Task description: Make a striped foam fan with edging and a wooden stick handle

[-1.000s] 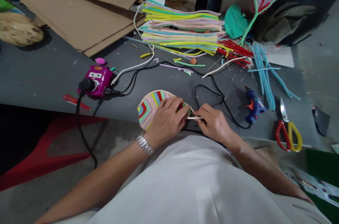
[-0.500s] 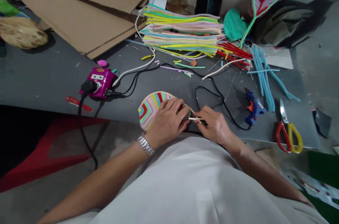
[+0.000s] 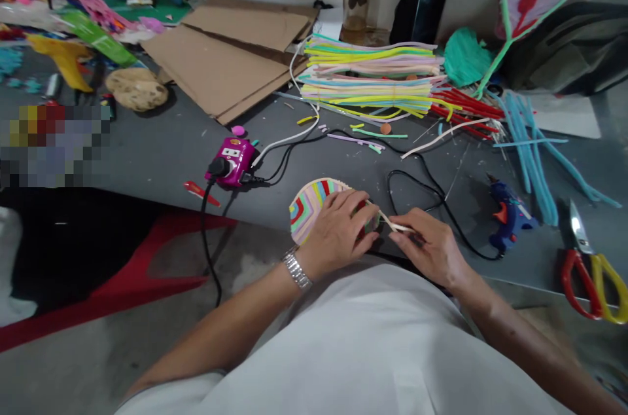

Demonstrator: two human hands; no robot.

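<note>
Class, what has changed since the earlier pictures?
The view has swung left. The right hand, still pinching the pale strip, has drawn slightly rightward from the left hand, which stays on the striped piece. Nothing was let go; glue gun and scissors lie unmoved.

The striped piece [image 3: 313,207] mixes red, yellow, green and lilac; the strip [image 3: 387,219] is cream.

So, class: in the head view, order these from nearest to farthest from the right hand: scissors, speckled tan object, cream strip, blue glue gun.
From the right hand:
1. Cream strip: pinched in its fingers.
2. Blue glue gun: to its right.
3. Scissors: farther right.
4. Speckled tan object: far left.
</note>
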